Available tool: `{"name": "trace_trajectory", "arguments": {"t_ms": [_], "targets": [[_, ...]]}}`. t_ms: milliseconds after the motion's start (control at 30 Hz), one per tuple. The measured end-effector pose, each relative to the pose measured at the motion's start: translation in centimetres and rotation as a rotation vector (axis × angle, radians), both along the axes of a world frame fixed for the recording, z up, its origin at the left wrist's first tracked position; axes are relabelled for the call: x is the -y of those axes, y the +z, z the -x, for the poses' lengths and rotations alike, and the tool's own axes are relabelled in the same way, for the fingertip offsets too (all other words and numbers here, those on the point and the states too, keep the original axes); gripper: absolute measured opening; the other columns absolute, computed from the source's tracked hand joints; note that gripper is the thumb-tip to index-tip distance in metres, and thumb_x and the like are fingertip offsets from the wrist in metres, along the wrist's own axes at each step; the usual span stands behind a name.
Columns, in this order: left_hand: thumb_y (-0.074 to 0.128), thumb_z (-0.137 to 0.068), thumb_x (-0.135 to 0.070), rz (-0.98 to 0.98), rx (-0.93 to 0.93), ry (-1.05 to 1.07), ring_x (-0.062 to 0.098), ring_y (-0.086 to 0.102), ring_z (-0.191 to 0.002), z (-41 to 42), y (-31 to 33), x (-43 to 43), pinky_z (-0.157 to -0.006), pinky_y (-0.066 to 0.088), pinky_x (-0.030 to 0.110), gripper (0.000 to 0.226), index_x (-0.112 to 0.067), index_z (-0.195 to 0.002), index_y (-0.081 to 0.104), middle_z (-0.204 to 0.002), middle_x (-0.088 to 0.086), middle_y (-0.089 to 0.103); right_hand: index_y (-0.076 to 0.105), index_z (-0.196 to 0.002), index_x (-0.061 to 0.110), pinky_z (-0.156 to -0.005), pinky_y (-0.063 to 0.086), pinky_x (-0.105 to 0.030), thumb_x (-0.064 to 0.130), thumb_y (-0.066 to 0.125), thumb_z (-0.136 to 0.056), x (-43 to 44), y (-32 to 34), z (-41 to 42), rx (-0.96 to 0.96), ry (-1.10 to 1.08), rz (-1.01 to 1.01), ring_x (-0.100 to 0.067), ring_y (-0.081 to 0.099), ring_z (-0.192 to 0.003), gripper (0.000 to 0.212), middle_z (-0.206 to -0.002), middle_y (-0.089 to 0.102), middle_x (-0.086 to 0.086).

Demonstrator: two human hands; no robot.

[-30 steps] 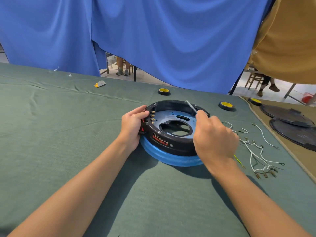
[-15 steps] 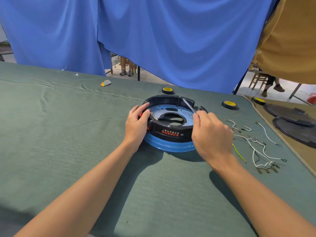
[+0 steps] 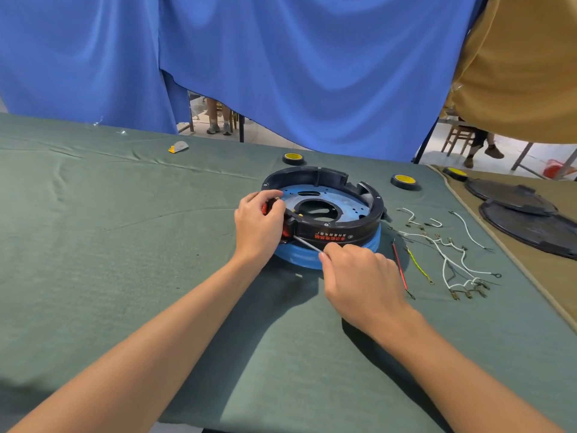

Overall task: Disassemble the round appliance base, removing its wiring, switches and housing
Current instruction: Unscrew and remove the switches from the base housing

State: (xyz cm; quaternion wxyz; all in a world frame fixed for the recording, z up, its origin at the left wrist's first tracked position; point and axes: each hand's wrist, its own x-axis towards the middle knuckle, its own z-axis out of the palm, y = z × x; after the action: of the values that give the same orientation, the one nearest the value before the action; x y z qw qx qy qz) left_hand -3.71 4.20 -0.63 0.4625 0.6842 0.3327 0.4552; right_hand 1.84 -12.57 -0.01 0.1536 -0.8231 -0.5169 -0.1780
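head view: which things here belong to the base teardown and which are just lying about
In the job: round base, left hand gripping it, right hand, thin tool it holds, loose wires.
Lying about: yellow-centred rolls, black discs, small grey piece.

Red and white print on black housing (image 3: 359, 229) front wall; characters illegible.

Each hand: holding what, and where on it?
Right hand pinches a thin metal tool by its near end; left hand grips the round base at its red switch.
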Motion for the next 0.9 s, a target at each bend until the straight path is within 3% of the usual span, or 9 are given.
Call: {"name": "trace_trajectory", "arguments": {"t_ms": [100,233,433,533,633,767,800,867,900], "targets": [[0.051,-0.092,-0.015,-0.092,-0.056,-0.062,0.013,0.035,-0.138,0.2,0.2,-0.8,-0.114,0.029,0.036,0.027,-0.028,-0.101,0.073,-0.147,0.002,0.044,0.035,-0.079,0.023,-0.055,0.03,-0.035,0.033,0.037,-0.1,-0.1,0.4,0.0,0.015,0.0,0.025,-0.039,0.06,-0.073,0.023,-0.08,0.061,-0.004],[0.05,-0.094,-0.019,-0.078,-0.018,-0.142,-0.011,0.035,-0.124,0.4,-0.5,-1.3,-0.106,0.03,0.022,0.028,-0.03,-0.102,0.074,-0.153,-0.007,0.038,0.038,-0.078,0.021,-0.054,0.026,-0.033,0.026,0.046,-0.094,-0.5,1.1,0.8,0.053,-0.03,0.05,-0.037,0.061,-0.071,0.018,-0.08,0.063,-0.005],[0.05,-0.093,-0.019,-0.073,0.008,-0.15,-0.007,0.036,-0.13,0.4,-0.8,-1.7,-0.108,0.032,0.024,0.029,-0.033,-0.103,0.074,-0.153,-0.008,0.038,0.037,-0.076,0.019,-0.046,0.009,-0.029,0.021,0.048,-0.089,-0.6,2.3,2.0,0.099,-0.038,0.124,-0.035,0.063,-0.073,0.017,-0.079,0.063,-0.008],[0.05,-0.094,-0.02,-0.083,0.004,-0.151,-0.004,0.036,-0.132,0.3,-0.9,-1.7,-0.108,0.033,0.025,0.029,-0.035,-0.104,0.073,-0.154,-0.008,0.037,0.035,-0.074,0.018,-0.046,0.009,-0.029,0.017,0.049,-0.085,-0.7,2.9,2.3,0.104,-0.03,0.149,-0.034,0.063,-0.076,0.018,-0.08,0.061,-0.007],[0.05,-0.094,-0.022,-0.082,0.001,-0.155,-0.013,0.04,-0.121,0.3,-1.0,-1.7,-0.105,0.036,0.022,0.029,-0.037,-0.105,0.072,-0.154,-0.009,0.037,0.024,-0.064,0.017,-0.047,0.01,-0.029,0.015,0.049,-0.084,-1.0,3.4,2.6,0.129,-0.027,0.147,-0.033,0.061,-0.074,0.033,-0.072,0.053,-0.004],[0.051,-0.093,-0.021,-0.081,-0.008,-0.155,-0.035,0.04,-0.096,0.1,-1.1,-1.7,-0.083,0.034,-0.001,0.029,-0.038,-0.104,0.072,-0.154,-0.008,0.037,0.019,-0.061,0.018,-0.051,0.019,-0.03,0.015,0.053,-0.082,-1.3,4.4,2.7,0.186,0.024,0.158,-0.026,0.038,-0.057,0.04,-0.057,0.035,-0.004],[0.051,-0.093,-0.021,-0.08,-0.004,-0.154,-0.034,0.042,-0.096,0.1,-1.1,-1.7,-0.083,0.035,-0.001,0.029,-0.038,-0.104,0.071,-0.154,-0.007,0.036,0.02,-0.061,0.018,-0.051,0.02,-0.03,0.017,0.053,-0.082,-1.3,4.7,2.4,0.173,0.032,0.173,-0.024,0.032,-0.053,0.039,-0.056,0.028,-0.002],[0.05,-0.093,-0.022,-0.075,0.004,-0.151,-0.026,0.044,-0.101,0.2,-1.2,-1.7,-0.096,0.04,0.014,0.029,-0.039,-0.105,0.071,-0.155,-0.008,0.036,0.027,-0.061,0.019,-0.053,0.024,-0.032,0.02,0.051,-0.085,-1.5,5.0,1.2,0.119,0.038,0.209,-0.021,0.026,-0.05,0.034,-0.059,0.026,0.0],[0.05,-0.092,-0.023,-0.07,0.009,-0.153,-0.026,0.046,-0.098,0.2,-1.2,-1.7,-0.095,0.042,0.02,0.03,-0.039,-0.106,0.071,-0.155,-0.008,0.035,0.034,-0.064,0.019,-0.054,0.027,-0.033,0.022,0.049,-0.087,-1.5,5.0,0.5,0.103,0.048,0.22,-0.022,0.028,-0.051,0.028,-0.06,0.027,0.0]]}}
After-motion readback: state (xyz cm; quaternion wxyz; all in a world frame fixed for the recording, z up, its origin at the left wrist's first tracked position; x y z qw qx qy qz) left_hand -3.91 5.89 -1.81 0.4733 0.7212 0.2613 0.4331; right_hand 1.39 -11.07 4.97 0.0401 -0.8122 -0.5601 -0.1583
